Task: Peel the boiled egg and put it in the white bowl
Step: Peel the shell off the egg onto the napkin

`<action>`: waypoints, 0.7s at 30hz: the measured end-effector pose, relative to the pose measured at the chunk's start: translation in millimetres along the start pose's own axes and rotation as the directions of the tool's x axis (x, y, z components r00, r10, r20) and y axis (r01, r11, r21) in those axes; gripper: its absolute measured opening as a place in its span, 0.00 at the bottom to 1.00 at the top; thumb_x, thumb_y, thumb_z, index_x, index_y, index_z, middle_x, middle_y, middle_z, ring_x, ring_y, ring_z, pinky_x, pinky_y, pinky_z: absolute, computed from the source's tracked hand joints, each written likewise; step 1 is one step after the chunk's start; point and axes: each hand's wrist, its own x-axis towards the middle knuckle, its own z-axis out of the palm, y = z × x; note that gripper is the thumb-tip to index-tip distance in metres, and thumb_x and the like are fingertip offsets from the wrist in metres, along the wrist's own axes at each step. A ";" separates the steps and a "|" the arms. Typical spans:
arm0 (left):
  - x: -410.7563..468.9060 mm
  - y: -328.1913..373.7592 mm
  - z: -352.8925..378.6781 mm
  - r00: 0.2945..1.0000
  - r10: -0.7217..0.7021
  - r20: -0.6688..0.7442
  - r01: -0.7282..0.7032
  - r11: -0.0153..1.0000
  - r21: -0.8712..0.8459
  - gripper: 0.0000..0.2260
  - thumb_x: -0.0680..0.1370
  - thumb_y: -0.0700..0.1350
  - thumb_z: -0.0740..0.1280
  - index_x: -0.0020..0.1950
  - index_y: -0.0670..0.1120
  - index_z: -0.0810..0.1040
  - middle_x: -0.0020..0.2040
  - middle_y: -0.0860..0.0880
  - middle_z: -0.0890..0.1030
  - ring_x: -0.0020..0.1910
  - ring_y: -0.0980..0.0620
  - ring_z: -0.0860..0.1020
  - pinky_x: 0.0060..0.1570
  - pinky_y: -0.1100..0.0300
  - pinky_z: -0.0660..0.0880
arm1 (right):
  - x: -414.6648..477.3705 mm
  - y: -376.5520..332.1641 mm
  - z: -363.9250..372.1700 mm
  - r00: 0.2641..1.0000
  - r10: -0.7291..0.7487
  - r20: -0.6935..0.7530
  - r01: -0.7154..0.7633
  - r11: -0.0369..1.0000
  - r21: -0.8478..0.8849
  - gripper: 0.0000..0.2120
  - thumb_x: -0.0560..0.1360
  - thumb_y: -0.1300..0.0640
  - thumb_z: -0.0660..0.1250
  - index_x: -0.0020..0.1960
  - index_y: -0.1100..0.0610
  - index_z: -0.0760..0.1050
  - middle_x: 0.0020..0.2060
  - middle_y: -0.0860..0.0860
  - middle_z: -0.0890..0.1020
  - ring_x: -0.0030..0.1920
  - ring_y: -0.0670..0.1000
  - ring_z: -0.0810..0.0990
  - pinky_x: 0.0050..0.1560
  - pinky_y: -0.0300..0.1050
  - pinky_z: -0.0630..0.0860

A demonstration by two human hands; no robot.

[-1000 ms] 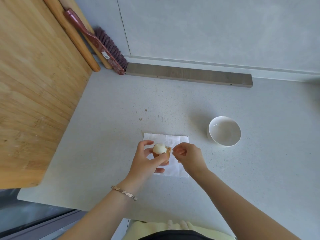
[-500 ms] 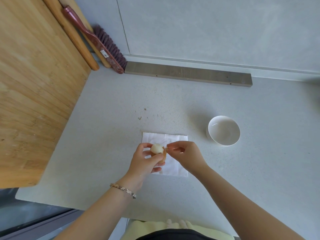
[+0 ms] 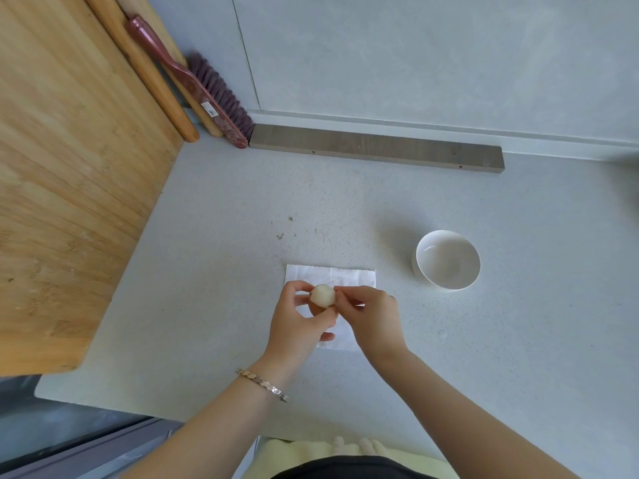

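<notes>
A boiled egg (image 3: 322,294), its top peeled white and its lower part still in brown shell, is held over a white paper napkin (image 3: 349,276). My left hand (image 3: 298,323) cups the egg from the left and below. My right hand (image 3: 371,314) touches the egg's right side with pinched fingertips at the shell edge. The white bowl (image 3: 448,260) stands to the right on the counter with nothing in it, about a hand's width from my right hand.
A large wooden board (image 3: 69,167) covers the left side. A brush (image 3: 204,95) and wooden rolling pins (image 3: 152,81) lean in the back left corner. A grey wooden strip (image 3: 377,148) lies along the wall. Small crumbs (image 3: 281,235) dot the grey counter (image 3: 518,340).
My right fingertips have come back in against the egg's right side. More white shows at the top of the egg. The egg stays over the napkin.
</notes>
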 end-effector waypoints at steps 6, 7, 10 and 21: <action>2.1 5.2 -6.9 0.998 -0.053 0.041 0.052 0.998 0.028 0.14 0.71 0.41 0.70 0.51 0.55 0.70 0.55 0.51 0.79 0.41 0.50 0.85 0.31 0.65 0.76 | 7.3 -0.1 -3.7 0.999 -0.032 -0.036 0.032 0.999 -0.011 0.07 0.72 0.63 0.64 0.39 0.63 0.79 0.34 0.62 0.83 0.36 0.59 0.80 0.41 0.48 0.77; 3.2 5.8 -8.6 0.996 -0.075 0.053 0.073 0.997 0.032 0.14 0.72 0.41 0.69 0.53 0.55 0.70 0.55 0.51 0.79 0.41 0.50 0.85 0.32 0.64 0.74 | 9.7 0.2 -3.9 0.999 -0.020 -0.027 0.020 1.000 -0.010 0.06 0.72 0.63 0.64 0.40 0.63 0.80 0.32 0.58 0.83 0.32 0.52 0.81 0.37 0.42 0.78; 6.7 7.2 -14.4 0.981 -0.166 0.098 0.174 0.982 -0.075 0.13 0.75 0.41 0.65 0.58 0.52 0.69 0.53 0.46 0.82 0.43 0.47 0.85 0.31 0.62 0.70 | 18.0 6.2 -5.2 0.999 0.044 0.002 -0.044 0.999 0.012 0.07 0.74 0.62 0.63 0.43 0.62 0.80 0.31 0.49 0.81 0.28 0.42 0.80 0.40 0.39 0.80; 10.2 1.6 -24.7 0.933 -0.312 0.180 0.343 0.922 -0.179 0.13 0.74 0.39 0.67 0.56 0.51 0.72 0.49 0.44 0.80 0.44 0.43 0.83 0.27 0.64 0.67 | 34.4 25.7 0.1 0.961 -0.058 0.269 0.224 0.735 -0.640 0.11 0.78 0.61 0.55 0.44 0.57 0.75 0.34 0.52 0.77 0.36 0.54 0.76 0.32 0.41 0.68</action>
